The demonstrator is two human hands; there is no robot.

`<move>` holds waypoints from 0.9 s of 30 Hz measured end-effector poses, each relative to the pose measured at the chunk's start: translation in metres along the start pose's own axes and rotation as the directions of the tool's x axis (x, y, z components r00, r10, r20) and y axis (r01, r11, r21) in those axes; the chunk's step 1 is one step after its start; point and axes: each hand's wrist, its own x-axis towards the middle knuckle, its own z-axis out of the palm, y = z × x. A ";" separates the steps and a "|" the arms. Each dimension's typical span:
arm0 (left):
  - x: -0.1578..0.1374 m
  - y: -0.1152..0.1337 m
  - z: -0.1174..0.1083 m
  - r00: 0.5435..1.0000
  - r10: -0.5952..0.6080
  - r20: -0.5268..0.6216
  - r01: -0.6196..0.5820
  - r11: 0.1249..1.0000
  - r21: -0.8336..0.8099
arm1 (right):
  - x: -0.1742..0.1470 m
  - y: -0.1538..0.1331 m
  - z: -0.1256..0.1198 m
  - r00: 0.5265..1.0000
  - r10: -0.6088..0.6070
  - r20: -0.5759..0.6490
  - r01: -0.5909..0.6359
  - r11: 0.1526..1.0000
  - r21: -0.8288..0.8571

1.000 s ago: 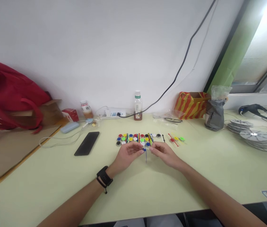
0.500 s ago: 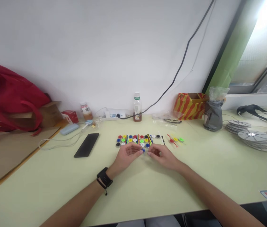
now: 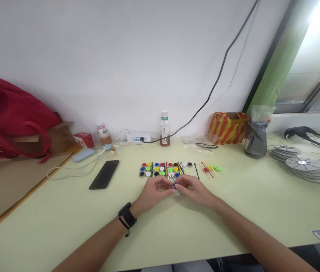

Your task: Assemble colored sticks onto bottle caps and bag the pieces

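Note:
A thin blue plastic pointer [image 3: 172, 178] slants between my two hands in front of the colored pieces. My left hand [image 3: 156, 190] is closed in a pinch at the pointer's left side. From the other side, the thumb and fingers of my right hand [image 3: 193, 187] pinch the same piece. Fingertips hide the pointer's middle. Just beyond my hands lie rows of small round colored discs [image 3: 156, 168], with bundles of thin colored sticks [image 3: 166, 169] between them. To their right are a black pointer [image 3: 196, 170] and a red pointer with a round disc [image 3: 206, 170].
A black phone [image 3: 104, 174] lies to the left, near a white cable [image 3: 71, 176] and a light-blue case [image 3: 83, 155]. Along the wall stand a drink bottle [image 3: 164, 130], a striped bag [image 3: 228, 128] and a grey bag [image 3: 256, 139]. Stacked grey discs [image 3: 304, 172] sit at right.
Both hands have come slightly nearer to me, and the right hand has closed in on the left. The blue piece now shows as a long slanted pointer between them.

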 end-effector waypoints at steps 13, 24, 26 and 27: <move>0.001 0.000 -0.005 0.992 0.097 -0.079 -0.067 0.945 0.320 | -0.001 0.026 -0.060 0.890 -0.087 -0.448 -0.179 0.836 -0.519; -0.001 -0.003 -0.008 0.994 0.096 -0.047 -0.066 0.899 0.433 | -0.004 0.049 -0.087 0.873 0.145 -0.465 -0.482 0.399 -0.780; 0.000 -0.004 -0.008 0.995 0.092 -0.043 -0.064 0.892 0.447 | -0.005 0.049 -0.089 0.877 0.134 -0.462 -0.475 0.397 -0.786; 0.000 -0.005 -0.008 0.995 0.092 -0.042 -0.064 0.890 0.452 | -0.005 0.048 -0.090 0.882 0.127 -0.454 -0.464 0.397 -0.792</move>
